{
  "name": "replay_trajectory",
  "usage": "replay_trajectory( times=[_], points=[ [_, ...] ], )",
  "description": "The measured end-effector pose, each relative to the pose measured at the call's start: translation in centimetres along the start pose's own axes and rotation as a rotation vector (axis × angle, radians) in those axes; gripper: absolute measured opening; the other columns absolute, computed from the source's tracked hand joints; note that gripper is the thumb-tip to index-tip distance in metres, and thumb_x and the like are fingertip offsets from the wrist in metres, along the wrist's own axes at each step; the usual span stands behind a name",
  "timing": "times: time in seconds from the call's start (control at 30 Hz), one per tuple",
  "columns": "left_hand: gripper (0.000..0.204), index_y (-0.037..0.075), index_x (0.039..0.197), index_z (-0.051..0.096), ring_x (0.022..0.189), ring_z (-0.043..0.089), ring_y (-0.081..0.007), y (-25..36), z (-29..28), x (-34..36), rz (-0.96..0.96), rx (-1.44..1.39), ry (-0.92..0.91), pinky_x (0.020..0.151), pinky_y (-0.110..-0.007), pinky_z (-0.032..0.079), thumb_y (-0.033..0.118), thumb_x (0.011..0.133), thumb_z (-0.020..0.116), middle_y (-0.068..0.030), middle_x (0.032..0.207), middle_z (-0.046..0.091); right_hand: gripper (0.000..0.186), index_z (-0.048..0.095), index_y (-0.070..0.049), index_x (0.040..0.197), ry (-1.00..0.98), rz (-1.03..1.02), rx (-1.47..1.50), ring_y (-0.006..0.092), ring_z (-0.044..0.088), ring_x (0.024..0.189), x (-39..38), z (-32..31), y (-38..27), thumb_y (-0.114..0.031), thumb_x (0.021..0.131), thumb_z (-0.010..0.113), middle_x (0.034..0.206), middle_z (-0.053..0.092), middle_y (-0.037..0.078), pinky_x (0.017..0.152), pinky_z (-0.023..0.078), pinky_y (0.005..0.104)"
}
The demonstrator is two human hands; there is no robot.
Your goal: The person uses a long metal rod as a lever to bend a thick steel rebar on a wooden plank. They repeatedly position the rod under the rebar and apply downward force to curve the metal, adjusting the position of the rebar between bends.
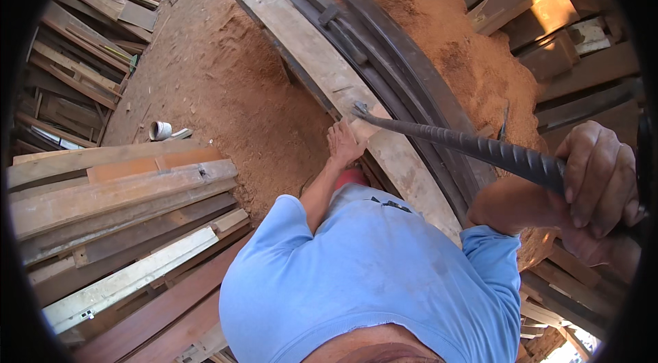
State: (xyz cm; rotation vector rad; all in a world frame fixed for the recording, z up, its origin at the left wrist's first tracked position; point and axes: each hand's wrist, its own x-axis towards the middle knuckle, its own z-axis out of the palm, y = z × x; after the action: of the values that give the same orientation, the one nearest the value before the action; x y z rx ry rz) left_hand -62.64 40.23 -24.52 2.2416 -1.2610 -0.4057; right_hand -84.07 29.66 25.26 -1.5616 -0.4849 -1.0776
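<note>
A long pale wooden plank (301,34) runs from the far middle down past my body. My left hand (346,145) grips its near left edge, fingers curled over the wood. My right hand (600,178) is wrapped round a dark ribbed steel pry bar (473,144), raised at the right. The bar slants down to the left, and its claw tip meets the plank's top just beyond my left hand. Cannot tell whether a nail is in the claw. On the dark boards beside the plank lies what looks like a hammer (346,38).
Dark boards (411,68) lie along the plank's right side. Reddish sawdust (480,75) is heaped beyond them. Stacked timber (123,198) fills the left, with more lumber (582,82) at the right. A white cup-like container (160,131) lies on the dirt floor.
</note>
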Motion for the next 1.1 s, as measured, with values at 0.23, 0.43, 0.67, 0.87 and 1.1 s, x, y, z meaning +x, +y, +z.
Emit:
replay_trajectory(
  times=[0.23, 0.43, 0.67, 0.87, 1.1],
  points=[
    [0.080, -0.003, 0.131, 0.045, 0.121, 0.049, -0.0445, -1.3, 0.3, 0.4, 0.110, -0.056, -0.153, 0.101, -0.054, 0.042, 0.037, 0.071, 0.081, -0.0283, 0.127, 0.051, 0.053, 0.048, -0.004, 0.118, -0.167, -0.043, 0.048, 0.0128, 0.048, 0.049, 0.6, -0.1, 1.5, -0.054, 0.101, 0.051, 0.070, 0.054, 0.001, 0.047, 0.043, 0.0262],
    [0.076, -0.003, 0.127, 0.050, 0.118, 0.051, -0.0443, 0.2, 0.2, -1.5, 0.107, -0.028, -0.229, 0.100, -0.052, 0.044, 0.038, 0.071, 0.080, -0.0274, 0.124, 0.054, 0.034, 0.052, -0.008, 0.108, -0.174, 0.038, 0.030, 0.0113, 0.053, 0.048, 0.3, 0.2, 0.9, -0.040, 0.099, 0.059, 0.068, 0.058, 0.000, 0.048, 0.046, 0.0264],
    [0.077, -0.004, 0.133, 0.049, 0.121, 0.052, -0.0452, -0.1, -0.4, 1.9, -0.244, -0.310, -0.228, 0.104, -0.052, 0.041, 0.040, 0.078, 0.079, -0.0283, 0.128, 0.055, 0.016, 0.057, -0.013, 0.098, -0.174, 0.147, -0.032, 0.0096, 0.059, 0.047, 0.4, 0.7, -0.1, -0.023, 0.096, 0.068, 0.065, 0.063, -0.002, 0.049, 0.048, 0.0266],
    [0.072, -0.005, 0.131, 0.049, 0.128, 0.049, -0.0422, 5.8, -5.8, 2.0, 0.560, -0.363, 0.190, 0.108, -0.050, 0.038, 0.030, 0.075, 0.079, -0.0266, 0.127, 0.055, 0.025, 0.057, -0.013, 0.096, -0.118, 0.113, -0.021, 0.0099, 0.060, 0.047, -1.4, 0.8, -1.1, -0.019, 0.088, 0.080, 0.067, 0.066, -0.001, 0.049, 0.049, 0.0257],
    [0.046, 0.010, 0.116, 0.059, 0.067, 0.067, -0.0292, 11.2, -4.4, 3.2, 0.553, -0.729, -0.051, 0.063, -0.037, 0.052, -0.003, 0.073, 0.068, -0.0094, 0.072, 0.062, 0.025, 0.057, -0.011, 0.091, -0.035, 0.081, -0.038, 0.0100, 0.062, 0.047, -1.2, 1.7, 0.4, -0.019, 0.086, 0.080, 0.065, 0.067, 0.001, 0.048, 0.050, 0.0239]
  ],
)
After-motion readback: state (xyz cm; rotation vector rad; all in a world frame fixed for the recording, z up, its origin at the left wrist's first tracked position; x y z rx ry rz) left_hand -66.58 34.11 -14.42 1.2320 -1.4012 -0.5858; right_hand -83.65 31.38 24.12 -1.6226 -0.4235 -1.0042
